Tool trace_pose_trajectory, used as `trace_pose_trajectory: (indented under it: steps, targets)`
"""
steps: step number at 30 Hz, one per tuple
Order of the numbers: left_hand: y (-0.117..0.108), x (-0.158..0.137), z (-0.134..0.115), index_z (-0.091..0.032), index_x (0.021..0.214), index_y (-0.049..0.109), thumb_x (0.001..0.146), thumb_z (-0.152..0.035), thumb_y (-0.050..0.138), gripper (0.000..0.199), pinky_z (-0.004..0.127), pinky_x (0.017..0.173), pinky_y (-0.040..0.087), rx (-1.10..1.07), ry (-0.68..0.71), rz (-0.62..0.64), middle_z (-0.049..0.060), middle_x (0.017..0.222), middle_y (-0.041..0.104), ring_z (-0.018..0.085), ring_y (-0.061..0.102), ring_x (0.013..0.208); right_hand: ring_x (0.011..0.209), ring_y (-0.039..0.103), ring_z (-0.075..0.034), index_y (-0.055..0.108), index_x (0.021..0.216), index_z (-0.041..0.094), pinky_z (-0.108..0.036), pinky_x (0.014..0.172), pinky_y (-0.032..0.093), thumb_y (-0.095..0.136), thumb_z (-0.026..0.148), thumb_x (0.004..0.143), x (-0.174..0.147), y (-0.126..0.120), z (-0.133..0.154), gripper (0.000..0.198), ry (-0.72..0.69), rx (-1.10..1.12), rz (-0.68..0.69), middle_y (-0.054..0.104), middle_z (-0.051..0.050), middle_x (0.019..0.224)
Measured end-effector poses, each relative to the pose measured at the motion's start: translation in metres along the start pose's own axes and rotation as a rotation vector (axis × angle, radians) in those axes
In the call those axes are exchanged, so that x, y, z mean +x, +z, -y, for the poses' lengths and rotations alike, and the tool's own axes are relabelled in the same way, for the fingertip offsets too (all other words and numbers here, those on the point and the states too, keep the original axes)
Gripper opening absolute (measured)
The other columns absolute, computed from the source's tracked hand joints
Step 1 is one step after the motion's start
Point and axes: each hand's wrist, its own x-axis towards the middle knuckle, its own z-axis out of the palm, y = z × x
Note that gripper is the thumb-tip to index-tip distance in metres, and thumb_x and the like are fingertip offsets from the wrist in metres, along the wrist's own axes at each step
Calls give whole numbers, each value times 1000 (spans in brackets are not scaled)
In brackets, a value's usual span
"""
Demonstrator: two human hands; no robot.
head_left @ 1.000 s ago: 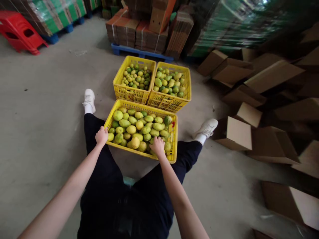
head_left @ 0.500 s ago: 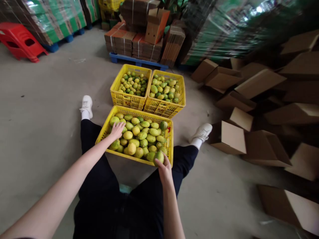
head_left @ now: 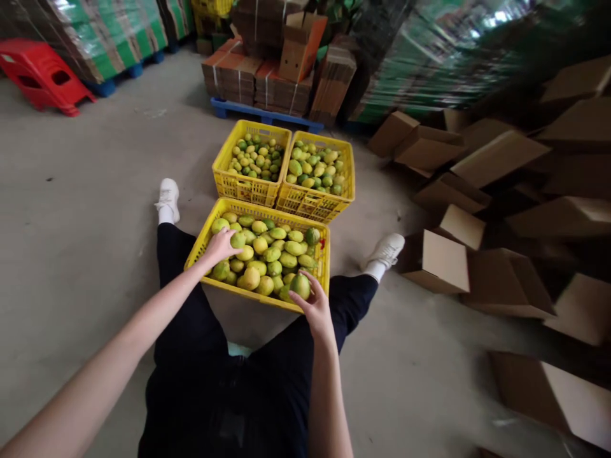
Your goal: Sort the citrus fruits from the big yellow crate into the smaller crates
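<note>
A yellow plastic crate (head_left: 267, 303) full of green and yellow lemons stands between my spread legs. Over its front right corner, my right hand (head_left: 317, 313) has its thumb and fingers curved around a greenish lemon (head_left: 300, 286). At the crate's left side my left hand (head_left: 221, 247) reaches in, thumb and fingers around another green lemon (head_left: 237, 240). Part of that lemon is hidden by the fingers. Around both hands lie more lemons, such as a yellow one (head_left: 251, 278) near the front wall.
Two more yellow crates (head_left: 245, 189) (head_left: 312, 202) of lemons stand just beyond. Behind them, flattened cartons (head_left: 233, 77) are stacked on a blue pallet (head_left: 267, 116). Loose cardboard boxes (head_left: 443, 261) are heaped at the right. A red stool (head_left: 45, 76) is at the far left, near wrapped pallets.
My right hand has moved its lemon forward, from above the front rim to over the fruit. My left hand, earlier lying flatter on the lemons, now has thumb and fingers around one.
</note>
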Motion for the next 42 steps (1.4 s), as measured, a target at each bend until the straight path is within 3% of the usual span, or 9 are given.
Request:
trace_pose_trajectory:
  steps: [3, 6, 10, 15, 24, 28, 33, 39, 42]
  targets:
    - [-18, -35, -22, -20, 124, 62, 71, -40, 82, 60, 39, 100, 51, -407, 50, -242, 10, 120, 62, 28, 63, 112, 93, 69, -26, 66, 113, 25, -41, 82, 58, 89, 34, 56, 13, 16, 11, 63, -144, -75, -33, 70, -6, 106]
    - [-29, -76, -53, -24, 129, 60, 72, -41, 82, 63, 39, 95, 55, -780, 120, -380, 10, 126, 60, 27, 62, 115, 103, 66, -27, 66, 110, 23, -44, 91, 54, 87, 38, 61, 11, 37, 22, 56, -298, -176, -71, 70, -7, 110]
    - [-34, -117, -79, -26, 129, 59, 74, -36, 82, 60, 43, 105, 49, -842, 157, -437, 9, 128, 59, 28, 58, 122, 111, 63, -27, 65, 116, 24, -46, 101, 49, 84, 32, 70, -7, 61, 32, 51, -444, -209, -7, 68, -9, 117]
    - [-37, -131, -78, -28, 129, 59, 76, -34, 81, 58, 44, 108, 47, -863, 239, -373, 9, 130, 60, 28, 56, 126, 118, 58, -28, 68, 112, 27, -48, 106, 46, 81, 26, 73, -19, 74, 35, 42, -548, -139, -8, 64, -8, 117]
    - [-54, -129, -84, -26, 123, 64, 69, -38, 85, 60, 44, 106, 47, -946, 132, -272, 10, 129, 61, 30, 57, 124, 116, 59, -30, 72, 108, 28, -48, 107, 45, 85, 24, 65, -22, 73, 53, 45, -394, -40, 42, 67, -7, 115]
    - [-50, -127, -85, -21, 126, 58, 62, -50, 86, 75, 38, 87, 58, -1292, -172, -202, 10, 113, 66, 27, 66, 105, 94, 68, -25, 66, 108, 26, -41, 87, 56, 89, 31, 60, -23, 69, 54, 53, -149, 101, 102, 72, -4, 103]
    - [-46, -123, -88, -14, 107, 64, 79, -62, 64, 55, 33, 62, 61, -1551, -535, 86, 10, 94, 70, 27, 70, 88, 70, 67, -20, 62, 99, 23, -33, 61, 58, 84, 50, 64, -25, 69, 47, 49, 125, 167, 132, 72, -1, 85]
    - [-41, -127, -88, -12, 105, 66, 81, -65, 63, 59, 32, 51, 56, -1558, -526, 207, 9, 78, 68, 21, 67, 63, 58, 62, -17, 62, 92, 22, -33, 53, 58, 79, 56, 66, -27, 70, 39, 45, 205, 214, 156, 66, 3, 72]
    - [-41, -129, -89, -13, 109, 65, 80, -63, 63, 58, 31, 51, 56, -1538, -543, 182, 11, 86, 70, 22, 68, 69, 63, 64, -17, 62, 94, 22, -29, 51, 56, 80, 52, 67, -28, 68, 40, 43, 198, 226, 155, 67, 2, 76]
